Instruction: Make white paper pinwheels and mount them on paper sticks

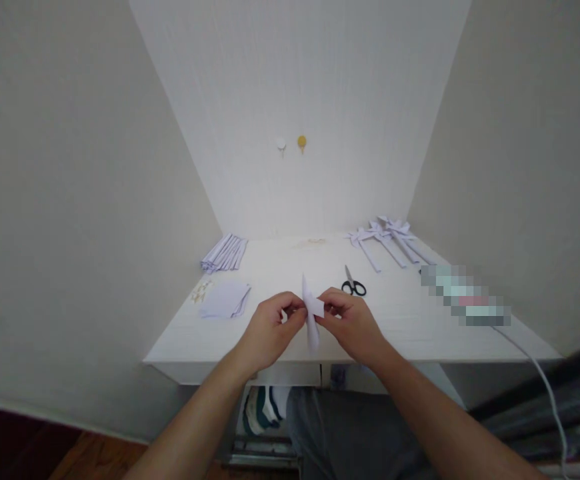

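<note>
A: What's in hand?

B: A folded paper piece (313, 308), held upright over the near edge of the table (420, 333). The left hand (270, 327) pinches its left side, fingers clamped on it; the right hand (350, 320) pinches the right side the same way.

A: Which step, would you say?

B: Creasing a fold, I judge. Finished pinwheels (385, 240) lie at the far right, strips (224, 253) at the far left, squares (226, 300) nearer.

A: And next?

B: Probably a firm, even press along the crease, with both grips steady. The scissors (353, 283) lie untouched just beyond.
</note>
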The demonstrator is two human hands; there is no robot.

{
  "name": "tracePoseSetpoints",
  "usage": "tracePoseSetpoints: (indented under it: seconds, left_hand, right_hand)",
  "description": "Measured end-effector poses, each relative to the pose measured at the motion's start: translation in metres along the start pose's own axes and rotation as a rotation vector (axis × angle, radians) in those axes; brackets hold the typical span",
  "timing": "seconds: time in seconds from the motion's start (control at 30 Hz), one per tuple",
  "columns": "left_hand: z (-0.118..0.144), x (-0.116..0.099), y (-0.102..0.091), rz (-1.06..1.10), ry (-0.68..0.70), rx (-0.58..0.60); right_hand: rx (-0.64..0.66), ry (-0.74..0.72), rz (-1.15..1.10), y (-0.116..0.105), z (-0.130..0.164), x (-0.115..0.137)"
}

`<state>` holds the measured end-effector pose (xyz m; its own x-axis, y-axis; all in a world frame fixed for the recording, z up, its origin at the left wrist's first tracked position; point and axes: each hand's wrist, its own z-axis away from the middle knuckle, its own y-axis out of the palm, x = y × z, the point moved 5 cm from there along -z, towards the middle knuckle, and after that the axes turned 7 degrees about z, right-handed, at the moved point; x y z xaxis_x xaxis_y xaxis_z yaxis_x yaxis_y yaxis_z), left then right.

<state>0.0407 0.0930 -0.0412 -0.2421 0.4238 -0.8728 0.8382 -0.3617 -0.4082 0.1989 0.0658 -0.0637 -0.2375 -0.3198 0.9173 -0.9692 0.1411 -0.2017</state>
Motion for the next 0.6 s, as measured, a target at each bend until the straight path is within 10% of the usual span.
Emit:
tracePoseSetpoints:
  seconds: [0.6]
  left_hand:
    - [-0.071, 0.050, -0.013, -0.079, -0.033, -0.149]
  right_hand:
    - [0.130, 0.339, -0.378, 0.022, -0.074, -0.087]
